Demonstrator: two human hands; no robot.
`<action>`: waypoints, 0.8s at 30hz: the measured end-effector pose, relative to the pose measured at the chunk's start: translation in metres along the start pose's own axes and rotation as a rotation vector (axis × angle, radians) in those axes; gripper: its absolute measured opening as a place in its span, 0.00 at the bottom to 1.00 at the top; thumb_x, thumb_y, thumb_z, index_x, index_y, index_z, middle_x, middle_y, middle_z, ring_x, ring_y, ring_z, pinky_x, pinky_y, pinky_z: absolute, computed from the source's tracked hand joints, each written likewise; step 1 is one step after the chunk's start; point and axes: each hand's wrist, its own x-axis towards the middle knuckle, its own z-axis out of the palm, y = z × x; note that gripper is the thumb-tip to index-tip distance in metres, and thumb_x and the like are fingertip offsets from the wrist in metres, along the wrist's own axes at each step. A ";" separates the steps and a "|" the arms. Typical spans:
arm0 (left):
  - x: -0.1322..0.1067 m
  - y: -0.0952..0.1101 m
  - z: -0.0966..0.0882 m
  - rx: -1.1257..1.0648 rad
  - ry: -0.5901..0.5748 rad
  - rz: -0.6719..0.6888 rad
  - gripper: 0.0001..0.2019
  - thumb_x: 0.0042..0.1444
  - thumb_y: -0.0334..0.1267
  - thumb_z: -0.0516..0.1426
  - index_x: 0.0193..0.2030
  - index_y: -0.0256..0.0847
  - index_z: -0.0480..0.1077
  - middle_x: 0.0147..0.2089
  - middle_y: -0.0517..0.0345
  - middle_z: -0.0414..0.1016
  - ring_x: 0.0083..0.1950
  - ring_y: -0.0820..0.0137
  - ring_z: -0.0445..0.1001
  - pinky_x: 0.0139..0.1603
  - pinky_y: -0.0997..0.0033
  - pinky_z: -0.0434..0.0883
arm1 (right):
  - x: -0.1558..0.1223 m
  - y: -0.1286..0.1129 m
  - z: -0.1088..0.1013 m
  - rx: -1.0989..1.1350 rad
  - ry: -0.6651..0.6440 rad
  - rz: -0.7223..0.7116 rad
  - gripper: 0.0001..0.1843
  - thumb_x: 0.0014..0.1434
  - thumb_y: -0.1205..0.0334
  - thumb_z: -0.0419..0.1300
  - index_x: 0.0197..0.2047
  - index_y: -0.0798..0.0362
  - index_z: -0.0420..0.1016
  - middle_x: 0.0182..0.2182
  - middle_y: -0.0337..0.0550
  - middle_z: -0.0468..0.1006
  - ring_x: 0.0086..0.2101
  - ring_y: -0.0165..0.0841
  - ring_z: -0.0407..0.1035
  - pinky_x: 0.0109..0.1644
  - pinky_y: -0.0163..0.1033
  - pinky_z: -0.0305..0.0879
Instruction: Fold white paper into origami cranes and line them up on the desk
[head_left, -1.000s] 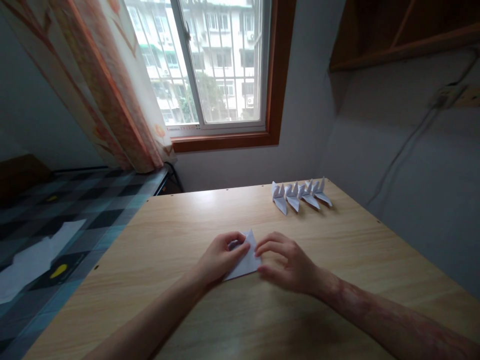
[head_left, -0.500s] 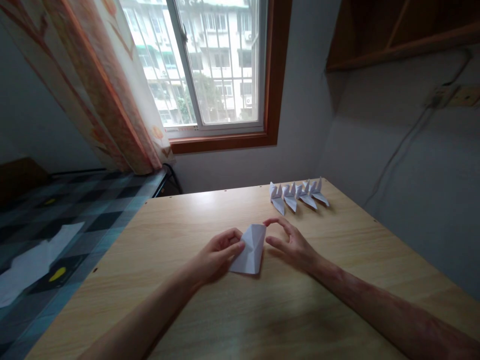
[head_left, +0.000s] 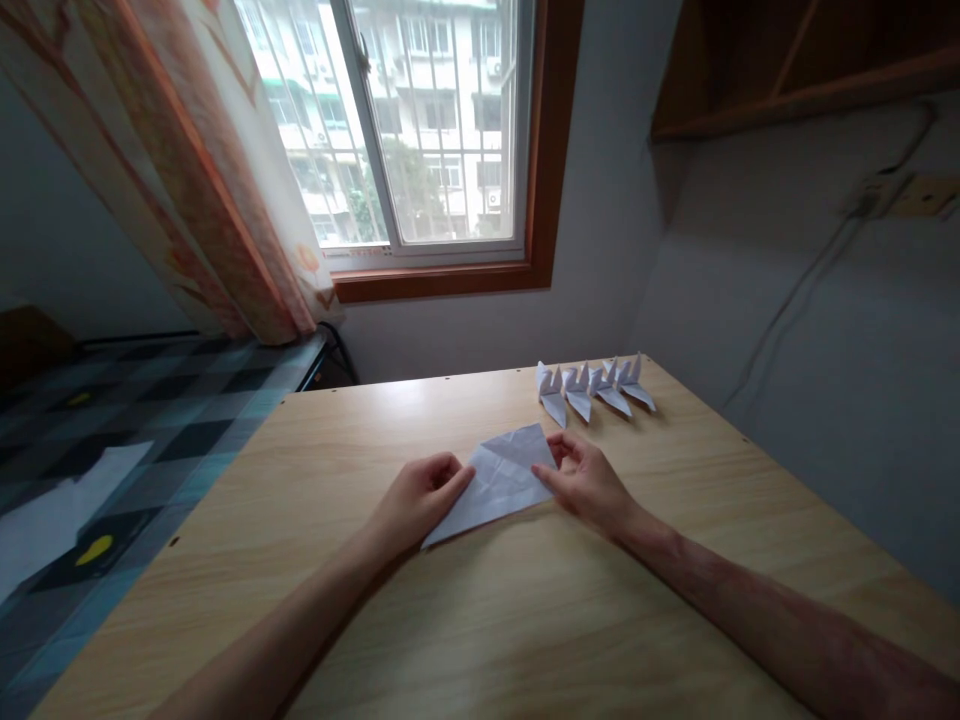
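Between my hands is a creased sheet of white paper (head_left: 499,480), partly folded and spread into a broad, slanted shape just over the wooden table (head_left: 480,620). My left hand (head_left: 424,500) pinches its left edge, thumb on top and the other fingers curled beneath. At the right edge, my right hand (head_left: 589,482) grips the paper between thumb and fingers. Beyond my right hand stand several folded white paper cranes (head_left: 577,390) in a row, apart from both hands.
A checked cloth (head_left: 217,400) covers a bed-like surface at the left, with white paper sheets (head_left: 67,510) on it. A curtain (head_left: 217,200) hangs beside the barred window (head_left: 450,130). A shelf (head_left: 810,90) and a cable (head_left: 787,300) are on the right.
The paper has been opened out wider and turned. My right hand, which had its fingers apart at the paper's corner, has closed on its right edge. My left hand keeps its hold.
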 end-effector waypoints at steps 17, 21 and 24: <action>0.004 -0.016 0.000 0.504 -0.046 0.553 0.12 0.77 0.38 0.54 0.54 0.45 0.81 0.56 0.50 0.86 0.55 0.60 0.84 0.62 0.56 0.77 | -0.014 -0.024 -0.001 -0.572 -0.330 -0.590 0.29 0.70 0.75 0.56 0.68 0.43 0.79 0.65 0.47 0.82 0.65 0.45 0.74 0.71 0.57 0.70; 0.003 -0.016 -0.001 0.567 -0.034 0.559 0.17 0.78 0.38 0.52 0.64 0.44 0.78 0.58 0.46 0.84 0.57 0.59 0.82 0.61 0.55 0.78 | -0.019 -0.031 -0.001 -0.662 -0.442 -0.590 0.31 0.69 0.68 0.61 0.73 0.48 0.74 0.69 0.49 0.78 0.67 0.47 0.72 0.75 0.58 0.66; 0.001 -0.015 -0.003 0.614 -0.061 0.589 0.19 0.78 0.39 0.53 0.68 0.47 0.77 0.64 0.45 0.80 0.58 0.58 0.81 0.62 0.54 0.78 | -0.022 -0.034 -0.002 -0.684 -0.479 -0.582 0.31 0.71 0.62 0.62 0.75 0.51 0.72 0.72 0.52 0.75 0.70 0.49 0.70 0.77 0.59 0.64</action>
